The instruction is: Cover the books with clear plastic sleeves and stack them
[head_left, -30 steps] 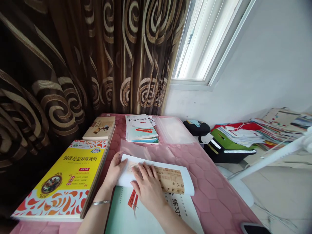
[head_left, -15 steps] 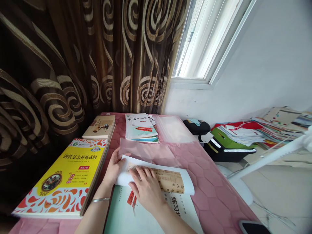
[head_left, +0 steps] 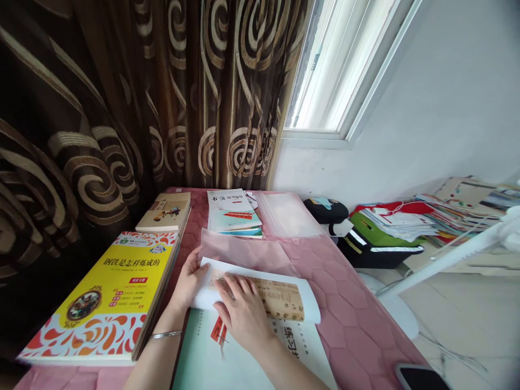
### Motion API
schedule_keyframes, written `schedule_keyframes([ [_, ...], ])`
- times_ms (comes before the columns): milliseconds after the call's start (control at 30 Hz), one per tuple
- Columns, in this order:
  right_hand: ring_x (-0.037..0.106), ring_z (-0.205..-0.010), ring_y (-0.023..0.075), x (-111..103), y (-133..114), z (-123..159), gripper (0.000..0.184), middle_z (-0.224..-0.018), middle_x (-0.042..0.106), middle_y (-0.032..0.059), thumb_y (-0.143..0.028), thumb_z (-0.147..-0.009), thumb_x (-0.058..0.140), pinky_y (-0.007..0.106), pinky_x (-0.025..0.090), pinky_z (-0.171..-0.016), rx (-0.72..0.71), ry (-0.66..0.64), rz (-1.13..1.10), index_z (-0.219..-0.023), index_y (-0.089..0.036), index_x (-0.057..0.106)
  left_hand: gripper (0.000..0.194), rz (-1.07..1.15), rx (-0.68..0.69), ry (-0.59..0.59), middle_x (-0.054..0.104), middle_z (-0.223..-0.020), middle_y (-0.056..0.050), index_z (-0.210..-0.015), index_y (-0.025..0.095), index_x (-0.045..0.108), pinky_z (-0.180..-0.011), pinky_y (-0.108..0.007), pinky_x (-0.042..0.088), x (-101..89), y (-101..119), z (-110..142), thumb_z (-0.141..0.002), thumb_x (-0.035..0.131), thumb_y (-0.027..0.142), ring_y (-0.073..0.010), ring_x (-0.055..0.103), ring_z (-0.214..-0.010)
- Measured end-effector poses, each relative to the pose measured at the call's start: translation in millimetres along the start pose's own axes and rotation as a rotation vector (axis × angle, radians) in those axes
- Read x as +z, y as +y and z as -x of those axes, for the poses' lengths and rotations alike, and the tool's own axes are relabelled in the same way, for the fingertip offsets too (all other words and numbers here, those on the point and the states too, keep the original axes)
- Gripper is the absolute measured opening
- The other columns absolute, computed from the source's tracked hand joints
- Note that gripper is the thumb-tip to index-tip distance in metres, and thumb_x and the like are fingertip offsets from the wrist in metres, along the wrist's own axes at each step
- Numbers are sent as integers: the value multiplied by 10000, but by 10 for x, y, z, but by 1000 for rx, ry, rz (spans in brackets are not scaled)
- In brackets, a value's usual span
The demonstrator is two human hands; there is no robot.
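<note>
A pale green exercise book [head_left: 244, 357] lies on the pink table [head_left: 349, 319] in front of me, its front cover [head_left: 284, 295] folded over. My right hand [head_left: 241, 311] lies flat on that folded cover, fingers spread. My left hand [head_left: 187, 281] grips the cover's left edge together with a clear plastic sleeve [head_left: 247, 252] that stretches out behind the book. A metal bangle [head_left: 166, 335] circles my left wrist.
A yellow book [head_left: 109, 295] lies at the left, a beige book [head_left: 166, 212] behind it. Thin booklets [head_left: 233, 214] and more clear sleeves [head_left: 289, 215] sit at the back. A phone [head_left: 420, 377] lies at the front right. Papers and bags [head_left: 390, 233] cover the floor.
The clear sleeve has been lifted and drawn toward the book's folded cover. Both hands stay nearly where they were.
</note>
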State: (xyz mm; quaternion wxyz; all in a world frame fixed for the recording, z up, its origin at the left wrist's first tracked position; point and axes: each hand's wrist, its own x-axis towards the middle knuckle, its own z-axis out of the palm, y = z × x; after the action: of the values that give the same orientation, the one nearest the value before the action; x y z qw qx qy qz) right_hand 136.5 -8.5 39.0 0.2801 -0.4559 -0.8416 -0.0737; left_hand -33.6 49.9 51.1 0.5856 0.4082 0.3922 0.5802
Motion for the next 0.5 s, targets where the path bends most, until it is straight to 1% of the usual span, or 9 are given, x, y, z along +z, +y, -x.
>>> schedule_keyframes([
  [100,508,-1156,279,17,6,7,395,-1340,581,76,-424,-952,492,461,374,-975,4,10,-3,-1310,-268,551,835,-23,-1,-19,741,-965,-85,-1395,187,379,-770,-367,537,6,11,5,-676,774,344,-247,698,-851],
  [167,505,-1172,286,22,4,7,390,-1357,569,83,-427,-955,486,474,362,-993,11,19,-4,-1300,-259,559,760,-70,4,-24,734,-946,-78,-1339,178,423,-743,-345,533,7,14,6,-686,766,363,-233,692,-832],
  [267,509,-1179,279,-7,10,-19,362,-1348,575,79,-404,-957,490,466,361,-1004,31,13,-48,-1279,-261,575,628,-192,38,13,718,-928,-61,-1226,169,496,-693,-307,518,-23,-15,-19,-692,739,394,-208,677,-792],
  [300,516,-1171,269,-30,24,-38,341,-1336,583,69,-387,-955,497,451,369,-1000,49,3,-76,-1262,-269,587,587,-239,53,38,714,-943,-62,-1192,169,514,-702,-305,516,-45,-38,-37,-694,723,398,-209,675,-810],
  [333,525,-1157,255,-60,48,-61,311,-1313,597,56,-365,-952,506,430,380,-992,75,-12,-107,-1233,-279,607,543,-297,70,77,710,-973,-69,-1157,168,530,-734,-309,515,-73,-66,-60,-693,706,388,-215,674,-857],
  [400,550,-1114,226,-135,135,-115,248,-1234,638,32,-304,-941,521,388,401,-969,150,-60,-159,-1151,-292,652,435,-473,82,204,701,-1039,-87,-1079,171,558,-832,-320,499,-140,-134,-115,-690,667,334,-230,657,-986],
  [467,574,-1069,219,-220,270,-160,217,-1137,674,25,-263,-929,527,377,414,-943,241,-142,-167,-1072,-287,688,354,-657,59,339,696,-1062,-102,-1017,176,566,-895,-331,472,-207,-202,-170,-682,632,268,-243,637,-1064],
  [500,584,-1052,224,-259,350,-173,215,-1104,685,26,-261,-927,523,384,417,-932,283,-197,-158,-1047,-282,700,332,-721,41,383,698,-1051,-109,-1000,177,562,-900,-340,467,-234,-231,-193,-680,617,244,-250,638,-1064],
])
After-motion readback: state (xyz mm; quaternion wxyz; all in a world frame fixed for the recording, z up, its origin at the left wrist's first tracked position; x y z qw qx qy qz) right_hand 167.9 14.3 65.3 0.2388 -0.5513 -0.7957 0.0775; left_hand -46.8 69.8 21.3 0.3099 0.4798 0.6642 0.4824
